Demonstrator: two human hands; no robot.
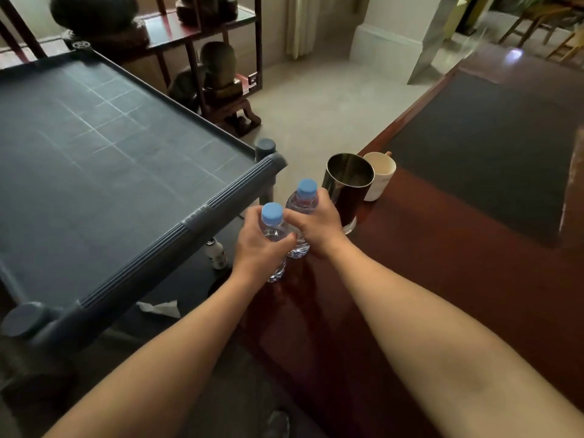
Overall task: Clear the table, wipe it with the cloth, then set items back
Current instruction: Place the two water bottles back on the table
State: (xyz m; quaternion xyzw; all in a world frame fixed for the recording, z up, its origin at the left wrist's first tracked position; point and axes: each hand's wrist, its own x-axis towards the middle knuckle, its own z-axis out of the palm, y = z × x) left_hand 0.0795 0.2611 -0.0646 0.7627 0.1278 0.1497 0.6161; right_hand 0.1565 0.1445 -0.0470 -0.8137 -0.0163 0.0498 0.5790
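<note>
Each hand grips a blue-capped bottle: left hand [257, 245] the nearer bottle [272, 222], right hand [316, 224] the farther bottle [304, 197] (both upright) at the worktop [442, 263] edge.

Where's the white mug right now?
In the head view the white mug stands near the wooden table's far left edge, right behind the metal cup, beyond the two held bottles.

Two clear plastic water bottles with blue caps, one nearer [274, 235] and one farther [302, 200]. One shiny metal cylinder cup [344, 188], one cream ceramic mug [380, 175], one small white bottle [216, 252] below, one crumpled white cloth [161, 308].
</note>
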